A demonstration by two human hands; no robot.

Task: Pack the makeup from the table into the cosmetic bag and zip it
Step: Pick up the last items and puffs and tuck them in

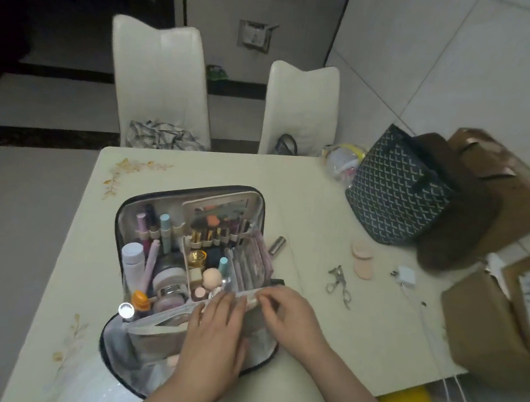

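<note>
- Head view is showing the cosmetic bag (188,258) lying unzipped on the table (306,188), its lid flopped toward the person and its compartments crowded with bottles, tubes, jars, brushes and a peach sponge.
- Both hands are working at the bag's near edge: the left hand (213,334) is lying flat with straight fingers pressing on the inner pocket flap, and the right hand (283,311) is curling its fingertips at the pocket's top edge, seemingly pinching it, though the blur is making the contact hard to confirm.
- Packing is looking mostly done, judging by how full the bag is.
- Three items are still sitting out on the table: one silver tube (277,245) just beside the bag's right wall, one eyelash curler (339,284) further right, and near it a small cluster of powder puffs (362,259), appearing to be two or three.
- Zipping is not yet started.
- Off to the right, one patterned tote (395,193), one white charger (406,276) and several cardboard boxes (482,335) are crowding the table's end.
- Two white chairs (159,76) are standing behind the table.
</note>
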